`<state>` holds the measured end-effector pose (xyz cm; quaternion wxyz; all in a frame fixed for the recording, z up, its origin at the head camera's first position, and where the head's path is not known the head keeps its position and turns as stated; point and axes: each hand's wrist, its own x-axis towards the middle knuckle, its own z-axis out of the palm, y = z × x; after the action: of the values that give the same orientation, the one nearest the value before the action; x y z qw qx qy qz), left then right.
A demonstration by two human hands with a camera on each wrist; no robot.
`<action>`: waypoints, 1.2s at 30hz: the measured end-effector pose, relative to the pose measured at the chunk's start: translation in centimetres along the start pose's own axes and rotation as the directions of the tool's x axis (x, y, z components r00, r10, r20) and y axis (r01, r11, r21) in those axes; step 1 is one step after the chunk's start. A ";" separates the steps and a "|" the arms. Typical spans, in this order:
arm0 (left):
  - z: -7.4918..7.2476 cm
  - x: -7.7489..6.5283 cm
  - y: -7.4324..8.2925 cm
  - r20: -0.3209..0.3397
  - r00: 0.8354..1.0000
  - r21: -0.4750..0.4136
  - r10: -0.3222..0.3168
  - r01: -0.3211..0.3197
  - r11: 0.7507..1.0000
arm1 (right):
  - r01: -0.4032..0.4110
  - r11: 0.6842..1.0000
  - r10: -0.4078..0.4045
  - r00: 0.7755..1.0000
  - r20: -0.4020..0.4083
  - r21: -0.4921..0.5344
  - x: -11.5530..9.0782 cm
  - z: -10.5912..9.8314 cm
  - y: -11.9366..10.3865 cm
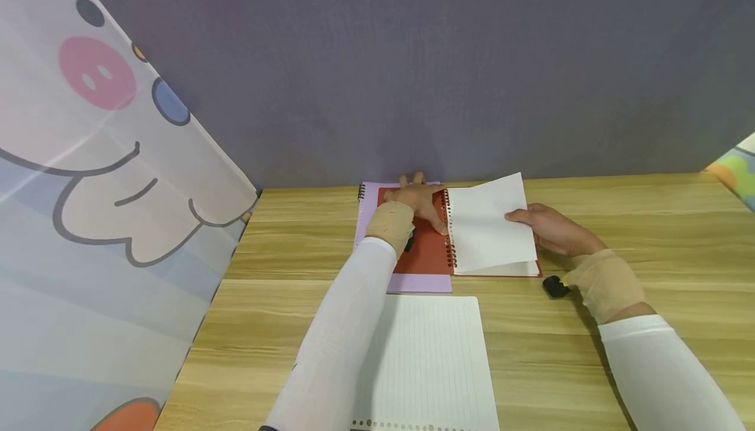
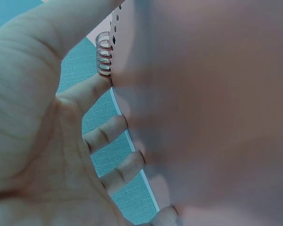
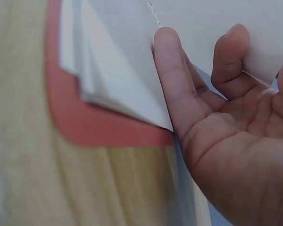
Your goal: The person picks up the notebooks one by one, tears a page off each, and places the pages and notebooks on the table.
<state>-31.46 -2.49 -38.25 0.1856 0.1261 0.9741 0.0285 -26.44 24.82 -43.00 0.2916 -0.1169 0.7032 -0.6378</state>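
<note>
A spiral notebook with a red cover (image 1: 420, 261) lies open against the back of the table. My left hand (image 1: 420, 200) rests on its left side, fingers spread and reaching over the top edge; in the left wrist view the fingertips lie along the notebook's edge beside the wire coil (image 2: 103, 55). My right hand (image 1: 553, 228) pinches the outer edge of a white page (image 1: 486, 224), thumb on top, and that page is lifted off those beneath. From the right wrist, several white sheets (image 3: 120, 82) fan out above the red back cover (image 3: 99, 129).
Under the red notebook lies a larger purple spiral notebook (image 1: 420, 283). Nearer me is a lined white page (image 1: 433, 359) with holes along its near edge, partly behind my left sleeve. A grey wall (image 1: 472, 71) stands behind the wooden table (image 1: 660, 221); a cartoon-printed curtain (image 1: 88, 221) hangs left.
</note>
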 end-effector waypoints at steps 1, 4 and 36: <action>0.0 0.0 0.0 0.001 1.000 0.001 -0.003 0.003 1.000 | 0.001 1.000 -0.001 1.000 -0.004 -0.008 0.0 0.0 0.1; 0.0 0.0 0.0 0.005 1.000 0.004 -0.006 0.006 1.000 | 0.015 0.999 -0.016 1.000 -0.015 -0.032 -0.2 0.1 0.3; 3.1 -0.9 -0.1 -0.154 0.979 -0.102 0.131 -0.147 0.984 | -0.211 0.818 0.152 0.976 -0.153 -0.535 -5.1 2.2 -0.8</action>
<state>-29.49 -2.84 -40.85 0.1180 0.1808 0.9707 0.1058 -21.28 25.60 -40.88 0.2687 -0.0946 0.8781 -0.3844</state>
